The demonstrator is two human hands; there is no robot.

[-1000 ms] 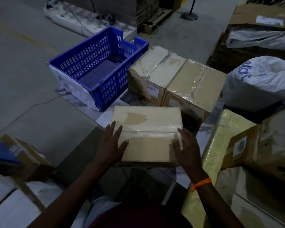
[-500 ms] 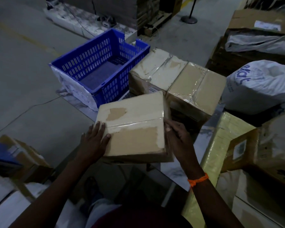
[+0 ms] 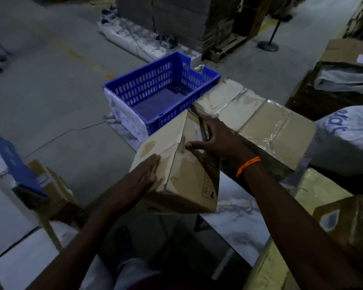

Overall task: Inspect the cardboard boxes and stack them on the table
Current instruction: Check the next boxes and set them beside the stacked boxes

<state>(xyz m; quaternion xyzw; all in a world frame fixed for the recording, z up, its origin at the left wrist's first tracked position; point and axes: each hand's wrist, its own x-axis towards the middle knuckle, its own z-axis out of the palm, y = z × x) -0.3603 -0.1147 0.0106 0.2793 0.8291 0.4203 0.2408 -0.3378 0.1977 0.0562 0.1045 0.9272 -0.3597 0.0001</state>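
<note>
A grey concrete floor [image 3: 50, 97] filled the left of the view. A pale, marble-patterned tabletop [image 3: 237, 231] ran from the centre toward the lower right. Along its far side two taped boxes sat touching side by side: the nearer-left taped box [image 3: 228, 99] and the right taped box [image 3: 279, 132], both under glossy, wrinkled tape. A white sack [image 3: 344, 141] with blue lettering lay just beyond the right one. A blue crate [image 3: 161, 95] with slotted walls stood at the tabletop's far left corner, just beside the nearer-left taped box.

In front of these, over the tabletop's near edge, was the cardboard box [image 3: 178, 164], tilted so that one ridge pointed upward. Whether its underside touched the tabletop could not be told. It was held between both palms. The left hand [image 3: 143, 174] lay flat against its left face, fingers [image 3: 153, 162] straight and together, curled round nothing. The right hand [image 3: 216, 139] pressed on the upper right face, fingers [image 3: 203, 122] spread wide and the thumb stretched along the ridge. An orange band [image 3: 247, 165] circled the right wrist.
</note>
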